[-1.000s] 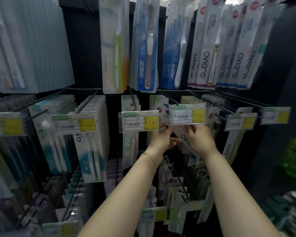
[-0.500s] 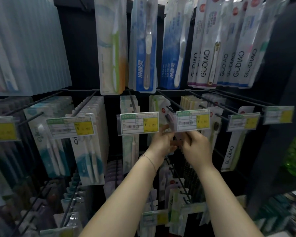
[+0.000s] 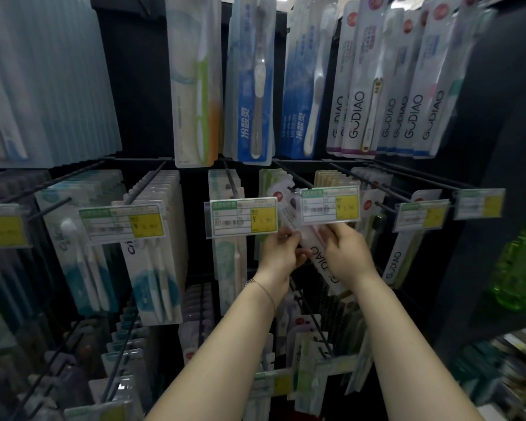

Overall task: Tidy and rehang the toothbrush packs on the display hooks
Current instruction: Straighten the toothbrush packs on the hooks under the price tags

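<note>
Filled a big dark rack point(image 3: 140, 86), edge to edge of the frame, with rows of toothbrush packs point(image 3: 152, 259), faces out, so easy to see. Held one white pack point(image 3: 310, 244) tilted in the middle of the frame. Gripped its sides with left hand point(image 3: 278, 253) and right hand point(image 3: 345, 253), fingers curled round it, likely to aim its top at the thin hook point(image 3: 298, 179) behind the price tag point(image 3: 330, 205); could not tell if hung yet.

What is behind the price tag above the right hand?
Part of the tilted GUDIAO toothbrush pack held by the left hand and right hand, and beige packs farther back; the price tag covers their lower parts.
</note>
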The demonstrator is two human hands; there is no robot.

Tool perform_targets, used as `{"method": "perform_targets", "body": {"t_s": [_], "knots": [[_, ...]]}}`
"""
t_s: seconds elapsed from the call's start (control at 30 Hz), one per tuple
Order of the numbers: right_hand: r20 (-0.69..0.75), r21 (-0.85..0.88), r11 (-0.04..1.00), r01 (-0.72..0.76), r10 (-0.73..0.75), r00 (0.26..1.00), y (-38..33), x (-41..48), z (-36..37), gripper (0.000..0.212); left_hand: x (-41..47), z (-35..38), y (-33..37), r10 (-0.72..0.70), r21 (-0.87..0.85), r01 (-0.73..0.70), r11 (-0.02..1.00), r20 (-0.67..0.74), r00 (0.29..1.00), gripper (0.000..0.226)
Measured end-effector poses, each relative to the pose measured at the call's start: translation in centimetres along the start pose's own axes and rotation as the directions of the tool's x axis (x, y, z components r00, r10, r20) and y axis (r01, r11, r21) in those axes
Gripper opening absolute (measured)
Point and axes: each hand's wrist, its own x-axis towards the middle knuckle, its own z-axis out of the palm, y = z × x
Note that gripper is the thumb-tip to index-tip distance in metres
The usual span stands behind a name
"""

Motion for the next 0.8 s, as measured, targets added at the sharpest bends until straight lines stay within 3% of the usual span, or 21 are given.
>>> {"method": "perform_targets", "body": {"t_s": [0.43, 0.8], "knots": [[0.044, 0.263, 0.959, -0.110, 0.102, 0.994, 1.1, 1.5, 2.3, 0.023, -0.1, -0.1, 1.3, 0.046, 0.124, -0.036, 0.992, -0.075, 0.996, 0.023], [0.030, 0.236, 0.971, -0.045, 0.039, 0.999, 1.0, 2.2, 1.9, 0.017, -0.3, -0.2, 1.6, 0.096, 0.128, -0.092, 0.987, -0.024, 0.995, 0.022]]}}
